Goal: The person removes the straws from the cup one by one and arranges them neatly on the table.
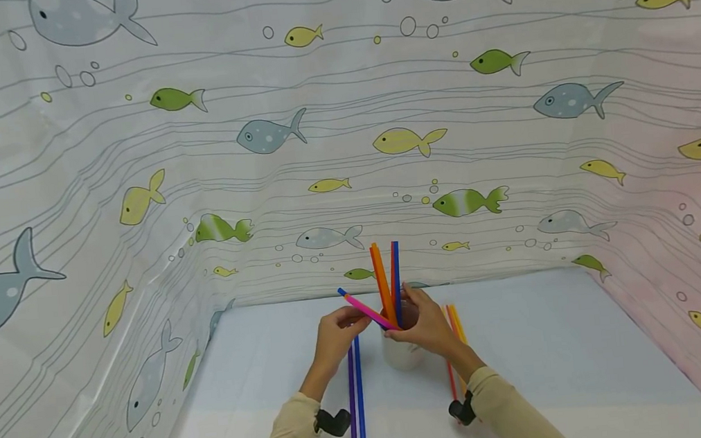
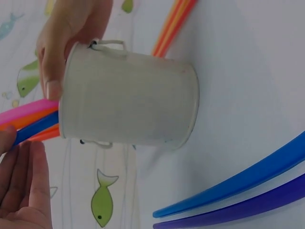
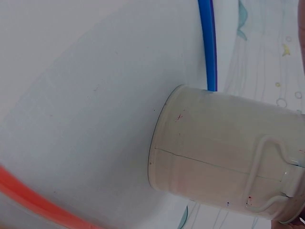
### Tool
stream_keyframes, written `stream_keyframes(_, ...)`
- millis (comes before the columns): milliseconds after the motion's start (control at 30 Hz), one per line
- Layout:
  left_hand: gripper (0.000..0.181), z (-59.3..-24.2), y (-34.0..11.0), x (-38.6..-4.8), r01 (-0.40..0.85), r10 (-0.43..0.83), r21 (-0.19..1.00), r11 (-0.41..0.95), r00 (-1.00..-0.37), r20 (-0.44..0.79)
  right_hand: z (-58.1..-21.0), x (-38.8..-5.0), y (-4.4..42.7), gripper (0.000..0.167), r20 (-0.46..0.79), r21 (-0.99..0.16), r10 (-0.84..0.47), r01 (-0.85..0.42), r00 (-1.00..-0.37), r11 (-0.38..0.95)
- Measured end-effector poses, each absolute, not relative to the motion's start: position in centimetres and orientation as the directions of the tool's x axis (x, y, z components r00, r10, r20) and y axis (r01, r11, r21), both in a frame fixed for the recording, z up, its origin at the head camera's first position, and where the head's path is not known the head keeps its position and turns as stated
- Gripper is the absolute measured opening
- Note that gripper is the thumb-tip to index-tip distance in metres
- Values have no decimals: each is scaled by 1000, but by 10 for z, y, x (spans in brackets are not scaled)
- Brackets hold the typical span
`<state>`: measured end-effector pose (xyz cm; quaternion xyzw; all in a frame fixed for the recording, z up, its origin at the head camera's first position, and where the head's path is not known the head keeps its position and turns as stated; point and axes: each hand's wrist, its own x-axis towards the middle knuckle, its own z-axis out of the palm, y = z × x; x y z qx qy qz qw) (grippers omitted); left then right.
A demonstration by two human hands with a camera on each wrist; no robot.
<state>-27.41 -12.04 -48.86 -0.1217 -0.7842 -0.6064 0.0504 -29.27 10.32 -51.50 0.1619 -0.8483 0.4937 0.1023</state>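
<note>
A whitish metal pail (image 1: 403, 355) with small side handles stands upright, orange, red and blue sticks (image 1: 397, 277) rising from it. My left hand (image 1: 337, 333) is at its left, pinching slanting sticks near the rim; a blue stick (image 2: 37, 128) shows between thumb and fingers in the left wrist view, beside a pink stick (image 2: 26, 111). My right hand (image 1: 425, 320) grips the pail's rim from the right, its thumb at the front near the pink stick's lower end. The right wrist view shows mostly the pail (image 3: 224, 152), with little of the hand.
Purple (image 1: 352, 400) and blue (image 1: 359, 392) sticks lie side by side left of the pail. Right of it lie a red stick (image 1: 451, 370) and orange-yellow sticks (image 1: 457, 324), partly under my right forearm. A fish-patterned cloth (image 1: 325, 214) stands behind the white table (image 1: 556, 354).
</note>
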Motion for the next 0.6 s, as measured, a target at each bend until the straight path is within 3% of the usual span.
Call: stream_keyframes(600, 19, -487, -116, -271, 281, 96, 926, 252, -959, 265, -514, -292, 102, 110, 321, -810, -164, -360, -933, 462)
